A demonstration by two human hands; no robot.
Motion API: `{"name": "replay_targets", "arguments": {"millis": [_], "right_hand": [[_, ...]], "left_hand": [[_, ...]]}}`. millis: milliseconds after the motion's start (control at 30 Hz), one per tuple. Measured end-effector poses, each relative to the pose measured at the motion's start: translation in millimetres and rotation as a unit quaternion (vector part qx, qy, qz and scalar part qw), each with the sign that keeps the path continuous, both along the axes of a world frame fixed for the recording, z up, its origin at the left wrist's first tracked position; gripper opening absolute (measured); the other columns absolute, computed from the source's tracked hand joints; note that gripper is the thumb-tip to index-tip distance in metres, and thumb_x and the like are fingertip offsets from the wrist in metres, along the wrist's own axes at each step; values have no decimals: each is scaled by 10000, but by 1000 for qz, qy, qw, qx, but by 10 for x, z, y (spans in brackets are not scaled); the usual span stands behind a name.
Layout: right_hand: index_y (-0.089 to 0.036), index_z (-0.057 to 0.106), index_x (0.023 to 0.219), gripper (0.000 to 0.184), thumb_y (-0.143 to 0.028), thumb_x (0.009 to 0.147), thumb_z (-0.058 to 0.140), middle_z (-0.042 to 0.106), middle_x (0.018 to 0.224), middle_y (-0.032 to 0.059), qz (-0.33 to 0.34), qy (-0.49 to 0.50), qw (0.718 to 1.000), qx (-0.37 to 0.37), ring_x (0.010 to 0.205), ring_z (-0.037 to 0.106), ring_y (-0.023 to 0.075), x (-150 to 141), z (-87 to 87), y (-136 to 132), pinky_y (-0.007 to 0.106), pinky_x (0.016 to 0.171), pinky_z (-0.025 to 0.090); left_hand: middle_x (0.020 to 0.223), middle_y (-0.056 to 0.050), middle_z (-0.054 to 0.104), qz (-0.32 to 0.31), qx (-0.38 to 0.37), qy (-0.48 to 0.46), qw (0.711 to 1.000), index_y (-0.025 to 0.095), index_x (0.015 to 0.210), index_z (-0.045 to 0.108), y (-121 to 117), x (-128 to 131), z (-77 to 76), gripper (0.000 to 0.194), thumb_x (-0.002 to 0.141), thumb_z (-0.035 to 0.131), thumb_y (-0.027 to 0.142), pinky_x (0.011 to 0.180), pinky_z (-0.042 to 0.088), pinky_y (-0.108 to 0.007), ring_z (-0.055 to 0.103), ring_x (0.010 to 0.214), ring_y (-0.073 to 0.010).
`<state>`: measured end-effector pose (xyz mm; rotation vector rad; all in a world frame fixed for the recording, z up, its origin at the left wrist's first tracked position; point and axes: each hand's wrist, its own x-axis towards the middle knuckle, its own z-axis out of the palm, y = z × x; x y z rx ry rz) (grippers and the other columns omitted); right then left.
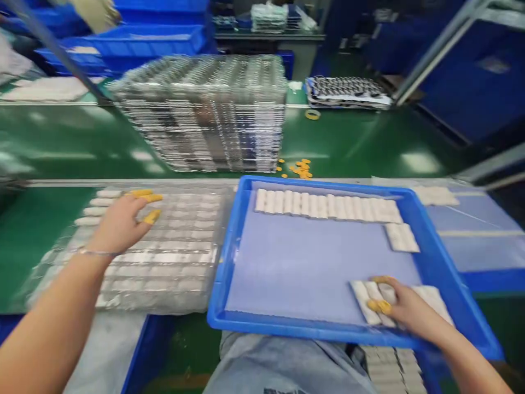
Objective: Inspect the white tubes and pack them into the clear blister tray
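My left hand (123, 221), yellow covers on its fingertips, is over a clear plastic tray (164, 246) filled with rows of small white rounded pieces. Its thumb and fingers are apart, with nothing seen between them. In the blue tray (283, 329), my right hand (404, 306) has thumb and fingers closed around a white piece (388, 294) at the lower right corner. White pieces (367, 298) lie against it on the left, and more are partly hidden by the hand. Along the far side runs a row of white pieces (328, 206), with a short group (402, 237) below its right end.
A tall stack of clear plastic trays (213, 120) stands behind on the green bench. Loose yellow finger covers (302, 168) and a tape roll (312, 114) lie to its right. More white pieces (394, 369) show below the blue tray. Blue bins (147, 41) are at the back left.
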<state>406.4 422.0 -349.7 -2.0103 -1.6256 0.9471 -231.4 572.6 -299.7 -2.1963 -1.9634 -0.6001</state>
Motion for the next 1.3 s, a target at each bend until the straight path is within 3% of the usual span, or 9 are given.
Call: {"name": "replay_targets", "arguments": {"millis": [67, 233, 333, 467, 567, 767, 967, 1100, 1300], "right_hand": [[-233, 699, 911, 418, -462, 592, 841, 735, 926, 100, -14, 34, 999, -6, 871, 663, 373, 62, 32, -25, 431, 782, 508], [-193, 633, 878, 407, -519, 701, 799, 658, 789, 48, -34, 156, 987, 18, 702, 590, 245, 44, 278, 80, 335, 642, 474], [-193, 587, 908, 474, -589, 743, 789, 591, 773, 22, -20, 255, 965, 51, 666, 541, 193, -157, 503, 229, 298, 617, 451], [-196, 593, 992, 568, -613, 702, 847, 603, 838, 39, 48, 364, 929, 52, 717, 559, 200, -636, 765, 453, 294, 626, 464], [-208, 627, 1036, 544, -555, 708, 889, 629, 908, 48, 107, 415, 903, 38, 783, 583, 208, -970, 882, 525, 306, 689, 491], [-214, 682, 991, 445, -577, 801, 855, 604, 782, 8, 127, 528, 839, 12, 643, 545, 147, -1131, 839, 550, 238, 581, 456], [-184, 712, 966, 487, -410, 617, 966, 612, 811, 4, -92, 632, 766, -72, 727, 583, 165, -1021, 649, 666, 251, 605, 536], [-185, 710, 898, 402, -210, 558, 922, 606, 781, -5, -81, 647, 750, -114, 729, 588, 172, -990, 582, 697, 293, 685, 561], [-211, 716, 1065, 515, -237, 628, 987, 679, 942, 31, -32, 644, 756, -112, 857, 631, 196, -958, 551, 662, 314, 738, 565]], "left_hand": [[1055, 2, 689, -62, 21, -17, 998, 305, 1005, 624, -17, 325, 72, 372, 803, 441, 557, 1099, 441, -512, 609, 1159, -285], [1049, 80, 735, -235, 53, -116, 964, 425, 1001, 680, -244, 1344, 210, 216, 816, 596, 497, 1037, 497, -470, 680, 1043, -253], [1100, 74, 744, -310, -53, -237, 919, 436, 1093, 682, -510, 2061, 287, 261, 836, 656, 394, 982, 545, -392, 695, 1051, -216], [1234, -135, 636, -313, -315, -480, 757, 233, 1365, 477, -831, 2935, 364, 602, 822, 709, 352, 842, 592, -375, 681, 1040, -234], [1317, -157, 542, -319, -356, -549, 686, 245, 1403, 363, -924, 3340, 366, 833, 710, 818, 323, 706, 576, -293, 628, 1053, -232], [1192, -88, 600, -334, -315, -636, 621, 241, 1266, 492, -907, 3479, 244, 525, 809, 749, 267, 667, 553, -243, 624, 865, -142], [976, -12, 600, -219, -391, -727, 520, 282, 1371, 321, -852, 3467, 129, 752, 789, 784, 400, 517, 496, -240, 580, 581, -90], [986, -17, 568, -198, -421, -753, 466, 292, 1375, 361, -806, 3462, 71, 709, 793, 762, 343, 588, 494, -249, 620, 716, -131], [1075, -4, 516, -188, -435, -752, 458, 308, 1213, 495, -759, 3402, 32, 540, 760, 774, 210, 742, 607, -389, 625, 775, -131]]}}
